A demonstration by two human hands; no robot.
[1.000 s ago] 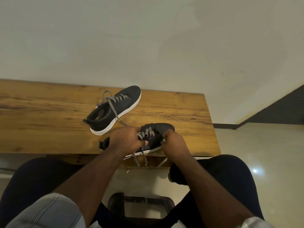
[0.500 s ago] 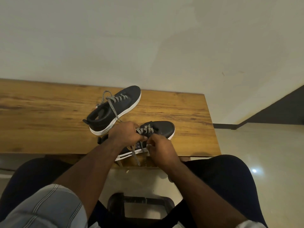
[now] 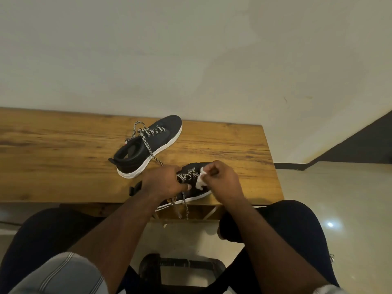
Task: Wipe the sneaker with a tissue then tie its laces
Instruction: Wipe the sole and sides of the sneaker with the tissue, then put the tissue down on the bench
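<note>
My right hand (image 3: pixel 220 180) pinches a crumpled white tissue (image 3: pixel 200 181) against the near sneaker (image 3: pixel 194 166), low in the middle of the frame. My left hand (image 3: pixel 163 181) is curled over that shoe's lace area, steadying it; I can't tell whether it grips the laces (image 3: pixel 186 175). The shoe sits at the table's (image 3: pixel 63 155) front edge, loose lace ends dangling over it. A hard wipe could push it off, I judge. A second sneaker (image 3: pixel 148 145) lies above left.
</note>
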